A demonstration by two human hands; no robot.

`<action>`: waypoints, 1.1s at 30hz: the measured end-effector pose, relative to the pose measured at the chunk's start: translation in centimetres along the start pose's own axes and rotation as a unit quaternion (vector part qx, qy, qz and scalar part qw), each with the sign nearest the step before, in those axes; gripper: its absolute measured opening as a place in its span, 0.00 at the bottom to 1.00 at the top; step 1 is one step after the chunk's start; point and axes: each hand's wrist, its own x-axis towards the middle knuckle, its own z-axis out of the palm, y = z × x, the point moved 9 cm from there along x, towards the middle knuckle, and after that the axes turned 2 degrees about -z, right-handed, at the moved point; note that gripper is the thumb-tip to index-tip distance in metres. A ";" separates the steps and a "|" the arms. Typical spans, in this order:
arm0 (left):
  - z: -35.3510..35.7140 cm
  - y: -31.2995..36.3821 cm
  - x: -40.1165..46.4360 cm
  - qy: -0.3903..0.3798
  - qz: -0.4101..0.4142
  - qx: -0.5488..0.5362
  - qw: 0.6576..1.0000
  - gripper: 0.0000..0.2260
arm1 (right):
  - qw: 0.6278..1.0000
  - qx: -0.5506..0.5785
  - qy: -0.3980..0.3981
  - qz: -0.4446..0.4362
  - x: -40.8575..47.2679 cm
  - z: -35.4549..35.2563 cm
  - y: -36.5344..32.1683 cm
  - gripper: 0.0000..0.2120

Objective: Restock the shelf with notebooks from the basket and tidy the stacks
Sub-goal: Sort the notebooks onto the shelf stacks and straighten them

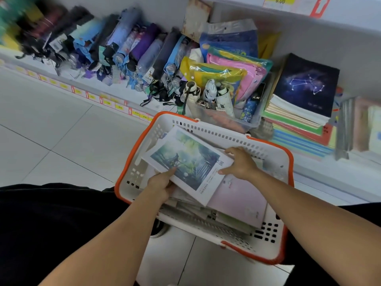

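Two hands, left hand [159,183] and right hand [240,163], gripping one notebook [186,159] over basket [268,153], pale tiled floor [51,120], low shelf [329,172].

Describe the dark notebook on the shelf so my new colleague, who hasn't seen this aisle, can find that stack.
Look right of the umbrellas and the plastic bin on the shelf. On top of a tall notebook stack lies the dark notebook: navy, with a white constellation drawing, unlike the pastel covers beneath it.
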 end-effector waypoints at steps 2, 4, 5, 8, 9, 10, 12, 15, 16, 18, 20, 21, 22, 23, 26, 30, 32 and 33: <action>1.5 0.2 -0.7 -0.036 0.013 -0.008 0.999 0.10 | 0.999 -0.020 -0.020 0.020 -0.1 -0.2 0.8 0.44; 1.8 0.7 -1.1 -0.023 0.054 -0.007 0.998 0.11 | 0.997 -0.063 -0.037 0.022 -0.4 -0.3 1.1 0.47; 1.7 1.2 -1.4 -0.006 0.087 0.005 0.996 0.11 | 0.994 -0.093 -0.044 0.020 -0.6 -0.3 1.0 0.48; 1.3 4.1 -4.0 0.071 0.232 0.074 0.967 0.08 | 0.988 -0.148 -0.042 0.016 -0.9 -0.5 0.8 0.48; 1.5 5.4 -5.4 0.091 0.286 0.085 0.950 0.08 | 0.986 -0.158 -0.044 0.021 -1.1 -0.5 0.9 0.47; 1.6 6.6 -6.7 0.105 0.336 0.092 0.931 0.09 | 0.984 -0.169 -0.049 0.026 -1.2 -0.4 0.9 0.47; 1.8 9.1 -9.0 0.134 0.425 0.105 0.889 0.11 | 0.979 -0.193 -0.062 0.035 -1.4 -0.2 0.9 0.46; 1.5 12.4 -12.4 0.195 0.517 0.132 0.823 0.09 | 0.978 -0.190 -0.081 0.039 -1.5 -0.6 0.1 0.36; 1.5 13.4 -13.3 0.209 0.538 0.146 0.803 0.09 | 0.976 -0.197 -0.092 0.027 -1.4 -1.1 -0.7 0.31; 1.7 14.9 -14.7 0.224 0.567 0.176 0.773 0.12 | 0.966 -0.229 -0.119 -0.009 -1.3 -2.8 -3.2 0.23; 1.6 15.9 -15.6 0.242 0.579 0.196 0.753 0.15 | 0.958 -0.261 -0.103 -0.055 -1.6 -5.7 -7.2 0.23; 1.4 16.2 -15.9 0.249 0.580 0.199 0.750 0.15 | 0.958 -0.266 -0.076 -0.072 -1.9 -7.4 -9.4 0.25; 1.2 16.5 -15.9 0.253 0.577 0.195 0.752 0.16 | 0.962 -0.256 -0.042 -0.083 -2.3 -9.1 -11.5 0.25; 1.0 16.8 -15.7 0.247 0.571 0.181 0.762 0.16 | 0.966 -0.242 -0.011 -0.093 -2.9 -10.4 -13.5 0.23; 1.4 16.8 -14.3 0.172 0.538 0.113 0.818 0.14 | 0.975 -0.187 0.039 -0.117 -5.4 -10.9 -18.3 0.08; 5.0 13.7 -12.9 0.016 0.448 0.045 0.893 0.10 | 0.977 -0.125 0.054 -0.165 -9.1 -5.5 -22.1 0.03; 6.3 12.8 -13.1 -0.034 0.445 0.072 0.892 0.08 | 0.975 -0.117 0.038 -0.184 -10.3 -2.8 -22.8 0.04; 6.7 12.7 -13.4 -0.057 0.450 0.085 0.887 0.10 | 0.974 -0.112 0.041 -0.194 -10.6 -2.1 -22.9 0.05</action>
